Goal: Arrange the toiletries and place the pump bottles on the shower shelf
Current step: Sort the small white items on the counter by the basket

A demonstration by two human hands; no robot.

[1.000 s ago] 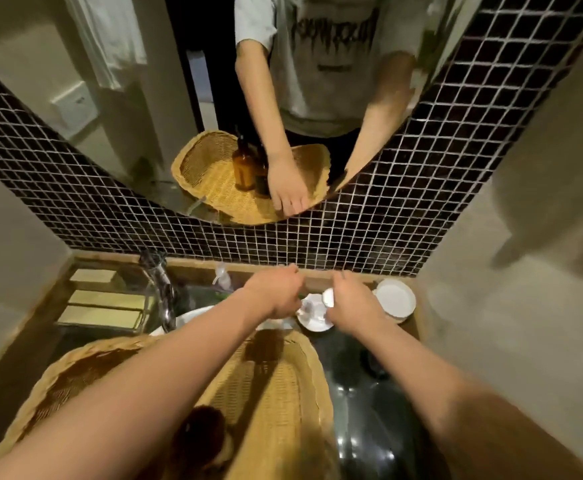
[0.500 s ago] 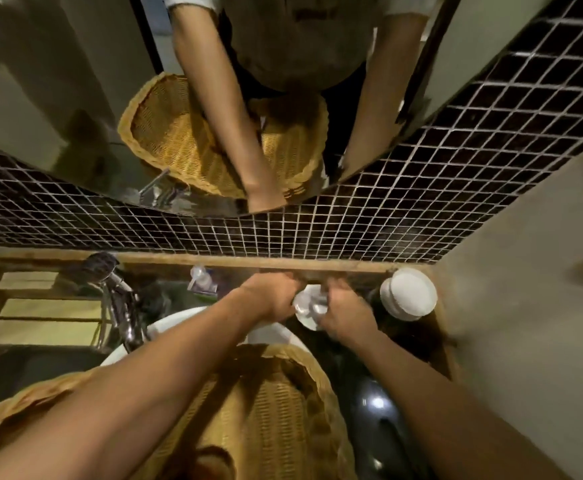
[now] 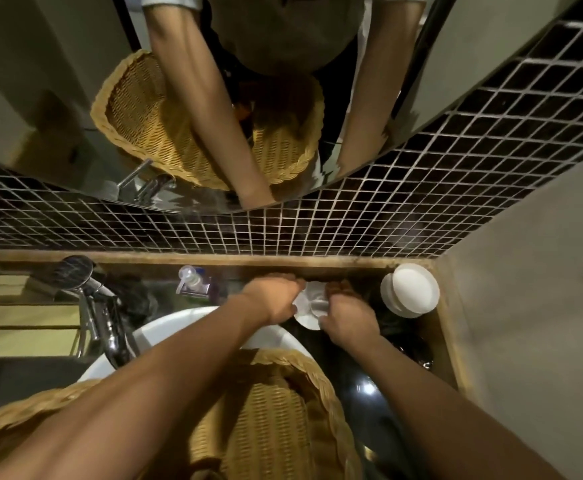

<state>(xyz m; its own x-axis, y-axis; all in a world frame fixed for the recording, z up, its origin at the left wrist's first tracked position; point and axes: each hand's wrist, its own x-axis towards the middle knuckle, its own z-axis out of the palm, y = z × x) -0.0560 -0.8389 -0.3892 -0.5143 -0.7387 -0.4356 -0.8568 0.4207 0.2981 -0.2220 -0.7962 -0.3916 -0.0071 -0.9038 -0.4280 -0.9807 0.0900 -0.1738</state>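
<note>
Chrome faucet (image 3: pixel 101 320) stands at far left, beside the white basin (image 3: pixel 193 323). Clear pump bottle (image 3: pixel 193 282) sits upright on the counter (image 3: pixel 363 372) behind the basin, against the wooden ledge, apart from both hands. Woven wicker basket (image 3: pixel 283 420) lies low centre, over the basin's near edge. Left hand (image 3: pixel 276 299) and right hand (image 3: pixel 347 317) meet over a small white dish (image 3: pixel 309 311); both curl closed on a crumpled white item on it, identity unclear. Stack of white round dishes (image 3: pixel 409 289) occupies the right back corner, near the right hand, not touching. Mirror (image 3: pixel 58 98) above the black mosaic tile (image 3: pixel 421 209) reflects the basket and arms.
</note>
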